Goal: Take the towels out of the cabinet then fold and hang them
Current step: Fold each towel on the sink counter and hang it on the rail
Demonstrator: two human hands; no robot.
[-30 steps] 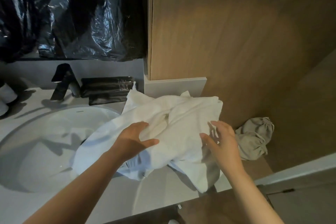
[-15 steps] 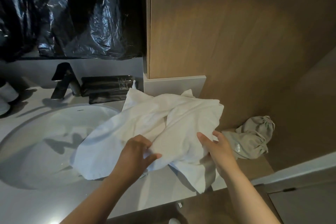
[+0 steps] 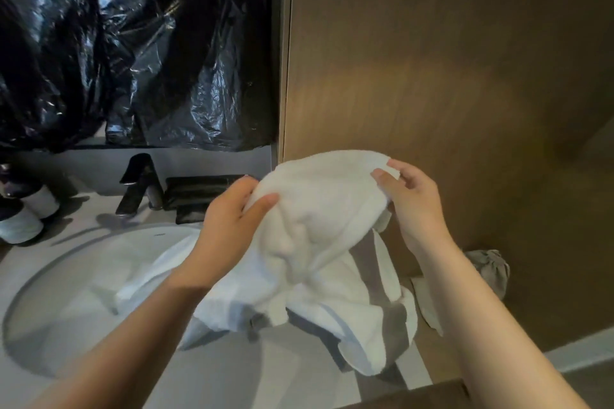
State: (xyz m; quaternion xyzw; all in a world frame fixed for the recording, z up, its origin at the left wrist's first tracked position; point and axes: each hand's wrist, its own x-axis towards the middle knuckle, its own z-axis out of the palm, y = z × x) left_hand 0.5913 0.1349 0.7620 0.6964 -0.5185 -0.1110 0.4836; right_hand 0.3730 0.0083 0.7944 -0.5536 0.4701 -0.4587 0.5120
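— Where's the towel (image 3: pixel 319 209)?
— Out of the cabinet, above the sink (image 3: pixel 99 276). My left hand (image 3: pixel 232 222) and right hand (image 3: pixel 412 206) pinch its top edge, fingers closed.
— Folded?
— Not yet; hanging's also left. Another cloth (image 3: pixel 491 269) waits right of the sink.

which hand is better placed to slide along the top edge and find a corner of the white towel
Right, probably. The right hand pinches the white towel at the end of its raised edge, near loose hanging cloth. The left hand has its grip in bunched fabric further in, so it better serves as anchor.
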